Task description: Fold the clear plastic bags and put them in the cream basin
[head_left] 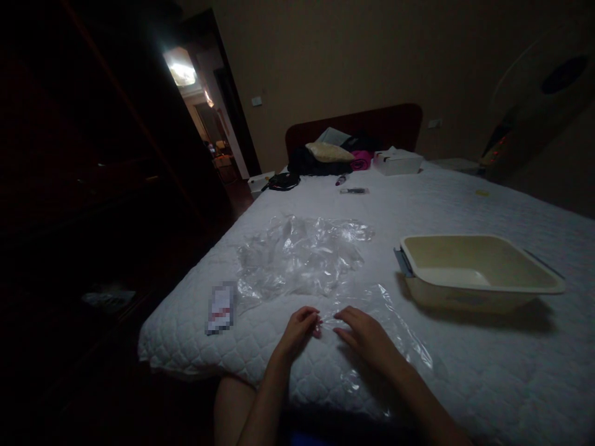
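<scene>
the left hand [302, 328] and the right hand [365, 334] are close together above the near part of the bed [251, 337], the left fingers pinched shut on a clear plastic bag [395, 322]. the right fingers are curled at its edge, but whether they grip it cannot be told. the bag lies mostly right of the hands, between crumpled plastic [302, 254] and a cream bin [478, 297].

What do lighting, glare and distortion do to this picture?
Head view: dim overall, the left side nearly black; the lit doorway blown out; streaky glare on the clear plastic; soft shadow under the tub; a blocky pixelated patch over the small packet; the scene leans.
</scene>
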`<state>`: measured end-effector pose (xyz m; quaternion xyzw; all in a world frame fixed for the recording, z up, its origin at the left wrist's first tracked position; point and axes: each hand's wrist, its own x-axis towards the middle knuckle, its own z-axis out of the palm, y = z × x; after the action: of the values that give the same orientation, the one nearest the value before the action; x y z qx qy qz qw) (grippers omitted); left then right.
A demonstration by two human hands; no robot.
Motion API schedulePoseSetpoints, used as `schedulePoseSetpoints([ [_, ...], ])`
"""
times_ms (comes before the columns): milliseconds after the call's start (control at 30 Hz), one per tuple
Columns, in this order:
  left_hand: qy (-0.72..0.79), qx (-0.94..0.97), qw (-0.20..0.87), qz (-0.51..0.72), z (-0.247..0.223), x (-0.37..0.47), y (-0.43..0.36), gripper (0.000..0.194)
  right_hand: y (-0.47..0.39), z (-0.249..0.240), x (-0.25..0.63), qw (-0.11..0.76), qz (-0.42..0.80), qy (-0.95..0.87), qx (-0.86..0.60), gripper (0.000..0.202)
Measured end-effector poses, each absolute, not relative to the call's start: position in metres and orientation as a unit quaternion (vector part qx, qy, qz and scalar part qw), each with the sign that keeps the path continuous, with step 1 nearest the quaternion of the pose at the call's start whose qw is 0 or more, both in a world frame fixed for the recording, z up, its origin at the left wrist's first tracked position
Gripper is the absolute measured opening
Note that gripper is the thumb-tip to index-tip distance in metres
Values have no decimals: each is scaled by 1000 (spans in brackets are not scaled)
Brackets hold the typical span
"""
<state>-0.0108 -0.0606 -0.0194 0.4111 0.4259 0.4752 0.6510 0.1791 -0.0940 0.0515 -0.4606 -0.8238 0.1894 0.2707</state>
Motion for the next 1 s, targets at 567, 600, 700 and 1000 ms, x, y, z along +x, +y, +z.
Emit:
schedulePoseSetpoints([
  [567, 427, 407, 638, 494, -29, -12, -56, 35, -104, 22, 146, 127, 99, -854, -495, 18],
  [600, 429, 411, 639, 488, -29, -12, -57, 34, -104, 25, 148, 140, 123, -846, -500, 19],
  [700, 431, 428, 637, 475, -27, -13, -60, 32, -101, 31, 157, 208, 218, -804, -513, 22],
  [1000, 402, 663, 484, 406, -23, -4, -57, 28, -85, 30, 178, 353, 457, -687, -442, 17],
])
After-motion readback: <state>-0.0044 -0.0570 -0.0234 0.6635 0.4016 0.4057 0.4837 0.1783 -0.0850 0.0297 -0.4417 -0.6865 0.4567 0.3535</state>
